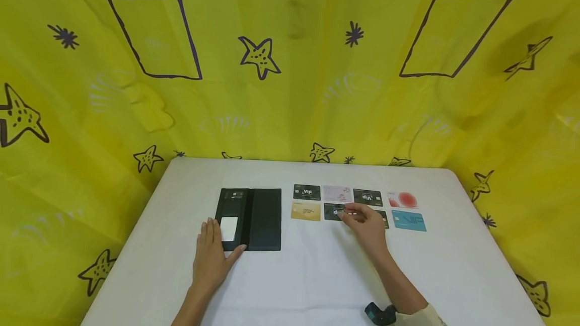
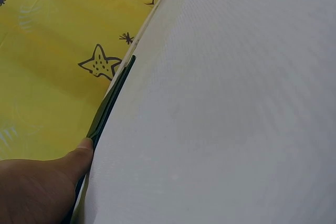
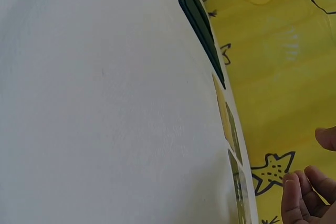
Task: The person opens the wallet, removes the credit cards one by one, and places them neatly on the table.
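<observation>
A black wallet (image 1: 265,220) lies unfolded on the table, a white card (image 1: 228,229) showing on its left half. My left hand (image 1: 210,258) rests flat along the wallet's left side, its thumb at the lower edge; the left wrist view has the thumb (image 2: 79,156) touching that edge. Above the cards hovers my right hand (image 1: 368,228), nearest a dark VIP card (image 1: 333,211) and partly covering another dark card (image 1: 385,219). In the right wrist view, the thumb and bent fingers (image 3: 294,198) stand apart with nothing between them.
Around the right hand, cards lie in two rows: a gold card (image 1: 305,211), dark cards (image 1: 306,192), a pale patterned card (image 1: 337,193), a white card with a red circle (image 1: 403,199) and a blue VIP card (image 1: 409,220). A yellow curtain (image 1: 290,104) hangs behind the white table (image 1: 294,286).
</observation>
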Demonstrator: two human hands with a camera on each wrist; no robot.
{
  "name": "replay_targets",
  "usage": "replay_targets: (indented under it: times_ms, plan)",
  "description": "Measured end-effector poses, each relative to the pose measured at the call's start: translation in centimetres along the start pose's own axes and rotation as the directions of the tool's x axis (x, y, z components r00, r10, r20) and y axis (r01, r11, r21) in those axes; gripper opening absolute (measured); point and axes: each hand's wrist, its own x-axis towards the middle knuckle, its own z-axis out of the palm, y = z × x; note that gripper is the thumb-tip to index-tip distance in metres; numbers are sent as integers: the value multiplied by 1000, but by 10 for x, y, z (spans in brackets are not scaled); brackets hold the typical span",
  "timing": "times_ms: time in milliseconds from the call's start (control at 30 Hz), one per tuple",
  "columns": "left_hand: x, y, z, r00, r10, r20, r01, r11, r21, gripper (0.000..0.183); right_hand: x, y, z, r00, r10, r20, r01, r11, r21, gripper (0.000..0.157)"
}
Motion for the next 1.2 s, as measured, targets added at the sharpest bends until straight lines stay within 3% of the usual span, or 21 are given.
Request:
replay_targets:
  times_ms: [433,800,1200]
  plan:
    - [-4,0,2,999,-34,40,34,999,-3,110,-8,-18,42,991,-69,114,58,994,89,28]
    - [-6,3,2,998,-40,46,40,999,11,107,-9,-46,86,959,-171,224,126,971,203,26]
    - [1,0,0,999,-22,37,21,1000,11,107,3,-60,123,916,-268,300,228,960,160,26]
